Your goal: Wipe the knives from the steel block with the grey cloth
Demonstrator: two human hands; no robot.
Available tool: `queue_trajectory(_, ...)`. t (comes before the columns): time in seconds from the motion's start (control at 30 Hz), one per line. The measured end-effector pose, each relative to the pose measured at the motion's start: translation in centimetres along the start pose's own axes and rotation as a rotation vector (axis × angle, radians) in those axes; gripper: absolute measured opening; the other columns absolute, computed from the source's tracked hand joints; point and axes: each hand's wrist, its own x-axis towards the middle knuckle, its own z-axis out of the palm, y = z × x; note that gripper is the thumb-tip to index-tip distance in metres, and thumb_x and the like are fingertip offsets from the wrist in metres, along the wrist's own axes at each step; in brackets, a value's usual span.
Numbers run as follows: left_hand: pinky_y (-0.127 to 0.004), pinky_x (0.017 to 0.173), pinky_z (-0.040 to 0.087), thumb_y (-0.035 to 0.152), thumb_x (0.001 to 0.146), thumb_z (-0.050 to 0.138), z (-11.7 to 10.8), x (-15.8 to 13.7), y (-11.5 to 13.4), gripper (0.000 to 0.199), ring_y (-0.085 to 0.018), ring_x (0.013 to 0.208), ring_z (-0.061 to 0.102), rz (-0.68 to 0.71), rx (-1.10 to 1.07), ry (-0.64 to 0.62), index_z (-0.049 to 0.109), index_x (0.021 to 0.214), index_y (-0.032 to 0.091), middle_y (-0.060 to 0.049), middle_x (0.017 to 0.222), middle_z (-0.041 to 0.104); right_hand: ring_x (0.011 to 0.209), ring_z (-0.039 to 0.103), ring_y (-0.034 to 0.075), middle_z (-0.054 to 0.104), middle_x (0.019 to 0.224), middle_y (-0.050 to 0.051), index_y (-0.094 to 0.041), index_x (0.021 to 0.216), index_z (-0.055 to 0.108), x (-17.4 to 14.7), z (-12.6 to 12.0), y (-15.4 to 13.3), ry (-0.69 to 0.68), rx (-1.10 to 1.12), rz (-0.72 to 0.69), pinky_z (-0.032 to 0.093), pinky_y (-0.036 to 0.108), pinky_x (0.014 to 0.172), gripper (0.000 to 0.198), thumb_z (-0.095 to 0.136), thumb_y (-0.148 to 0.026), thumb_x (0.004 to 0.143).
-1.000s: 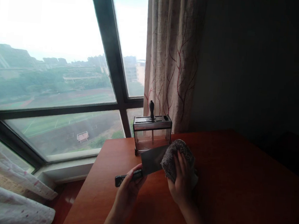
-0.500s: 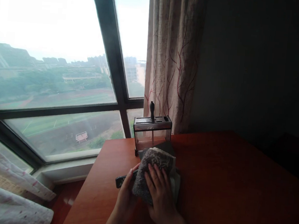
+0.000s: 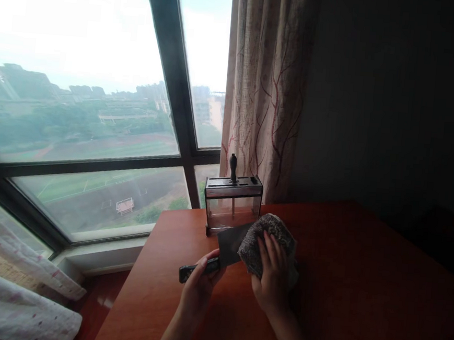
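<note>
A cleaver [image 3: 232, 245] with a wide dark blade and a black handle is held above the table, its handle toward the left. My left hand [image 3: 199, 277] is closed round that handle. Over the right end of the blade lies a grey fluffy cloth [image 3: 255, 245], with a paler part hanging below it. My right hand [image 3: 274, 276] grips the cloth from above, fingers curled against it. The cloth hides the blade's far end. Just behind the blade stands a clear knife block [image 3: 233, 190] with a dark-handled tool [image 3: 233, 165] upright in its top.
A reddish-brown wooden table [image 3: 154, 290] lies beneath my hands, its left edge sloping toward the window sill [image 3: 106, 255]. A tall window [image 3: 96, 128] is at the left. A patterned curtain [image 3: 265, 89] hangs behind the knife block, and a white curtain [image 3: 20, 305] at lower left.
My right hand and the cloth have moved right along the blade, baring the part beside the handle. My left hand still holds the cleaver, nearly in place.
</note>
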Motion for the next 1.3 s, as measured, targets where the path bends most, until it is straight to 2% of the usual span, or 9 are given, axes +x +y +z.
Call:
queue_trajectory(0.17,-0.032,0.091,0.05,0.027,0.081,0.064,-0.2,0.2,-0.4,0.027,-0.021,0.098,0.067,-0.009,0.017,-0.014,0.073,0.103,0.013,-0.011,0.104,0.075,0.141,0.02,0.031,0.027,0.154,0.01,-0.015,0.143,0.035,-0.4,-0.3,-2.9,-0.137,0.001,-0.07,0.019,0.056,0.112,0.071,0.048,-0.009,0.073)
queue_trajectory(0.27,-0.027,0.085,0.052,0.026,0.081,0.064,-0.6,0.3,-0.6,0.025,-0.018,0.092,0.068,-0.03,0.015,0.028,0.072,0.102,0.016,-0.008,0.103,0.075,0.142,0.019,0.031,0.024,0.156,0.007,-0.017,0.143,0.036,-0.5,-0.4,-5.2,-0.233,0.056,-0.146,0.017,0.054,0.113,0.074,0.049,-0.01,0.07)
queue_trajectory(0.37,-0.026,0.088,0.05,0.025,0.082,0.063,-0.9,0.4,-0.6,0.022,-0.018,0.093,0.068,-0.066,-0.02,0.078,0.073,0.1,0.016,-0.005,0.104,0.075,0.142,0.019,0.029,0.024,0.156,0.004,-0.019,0.143,0.037,0.0,-0.4,-6.5,-0.297,0.103,-0.165,0.014,0.052,0.115,0.075,0.051,-0.012,0.069)
queue_trajectory(0.6,-0.028,0.083,0.053,0.016,0.083,0.059,-0.8,0.8,-0.5,0.021,-0.019,0.089,0.07,-0.041,-0.091,0.104,0.074,0.097,0.015,-0.008,0.1,0.076,0.139,0.025,0.027,0.033,0.153,0.004,-0.019,0.139,0.043,2.7,-0.2,-5.1,-0.289,0.078,-0.139,0.014,0.047,0.115,0.073,0.054,-0.015,0.068)
queue_trajectory(0.73,-0.033,0.096,0.049,0.019,0.083,0.058,-0.4,0.6,-0.4,0.024,-0.022,0.101,0.067,-0.016,-0.077,0.055,0.073,0.102,0.014,-0.01,0.106,0.074,0.137,0.028,0.029,0.037,0.15,0.007,-0.017,0.138,0.044,3.7,0.0,-3.1,-0.226,0.016,-0.051,0.018,0.048,0.113,0.069,0.054,-0.015,0.07)
queue_trajectory(0.87,-0.035,0.1,0.046,0.021,0.083,0.06,-0.1,0.4,-0.6,0.026,-0.023,0.104,0.066,0.002,-0.034,0.028,0.072,0.104,0.013,-0.011,0.108,0.073,0.136,0.029,0.03,0.038,0.149,0.01,-0.014,0.137,0.044,4.0,-0.2,-2.3,-0.195,-0.04,0.042,0.02,0.049,0.112,0.068,0.054,-0.014,0.07)
queue_trajectory(1.0,-0.037,0.1,0.047,0.021,0.081,0.062,-0.2,0.6,-0.9,0.026,-0.025,0.104,0.066,0.009,-0.019,0.023,0.071,0.104,0.012,-0.012,0.109,0.073,0.137,0.026,0.031,0.034,0.151,0.009,-0.015,0.139,0.043,3.5,-0.3,-3.6,-0.229,-0.019,0.003,0.018,0.051,0.113,0.07,0.054,-0.014,0.07)
queue_trajectory(1.13,-0.032,0.089,0.053,0.014,0.081,0.06,-0.8,0.8,-1.1,0.023,-0.021,0.093,0.07,-0.023,-0.056,0.106,0.072,0.101,0.016,-0.008,0.101,0.075,0.138,0.026,0.029,0.033,0.153,0.005,-0.02,0.14,0.042,2.8,-0.2,-5.9,-0.326,0.046,-0.104,0.016,0.048,0.114,0.073,0.053,-0.013,0.069)
queue_trajectory(1.3,-0.029,0.091,0.051,0.014,0.082,0.059,-1.3,0.7,-1.0,0.026,-0.02,0.096,0.069,-0.045,-0.084,0.156,0.07,0.105,0.016,-0.007,0.1,0.076,0.14,0.023,0.027,0.032,0.153,0.003,-0.021,0.14,0.042,3.1,-0.3,-6.8,-0.388,0.108,-0.16,0.012,0.047,0.116,0.075,0.053,-0.013,0.066)
